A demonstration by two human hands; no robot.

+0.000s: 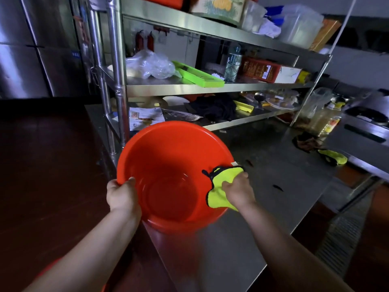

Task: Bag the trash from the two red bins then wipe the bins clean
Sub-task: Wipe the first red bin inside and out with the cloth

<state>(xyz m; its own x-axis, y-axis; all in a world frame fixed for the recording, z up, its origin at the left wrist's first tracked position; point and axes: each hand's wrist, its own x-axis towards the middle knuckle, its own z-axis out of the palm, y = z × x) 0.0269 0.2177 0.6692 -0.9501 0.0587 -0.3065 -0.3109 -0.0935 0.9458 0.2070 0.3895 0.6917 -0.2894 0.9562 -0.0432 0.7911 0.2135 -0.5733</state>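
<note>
A round red bin [168, 157] is held tilted above the left end of the steel counter [273, 165], its inside bare. My left hand [122, 194] grips its near left rim, thumb inside. My right hand [237, 190] holds a yellow cloth with black edging [221, 184] against the bin's right rim and inner wall. A sliver of another red thing [47, 272] shows under my left forearm at the bottom left, mostly hidden.
A steel shelf rack [210, 87] stands at the back of the counter, loaded with boxes, bags and a water bottle. A second yellow cloth [333, 157] and a dark rag [305, 142] lie at the counter's right. Oil bottles [324, 121] stand beyond. Dark floor lies left.
</note>
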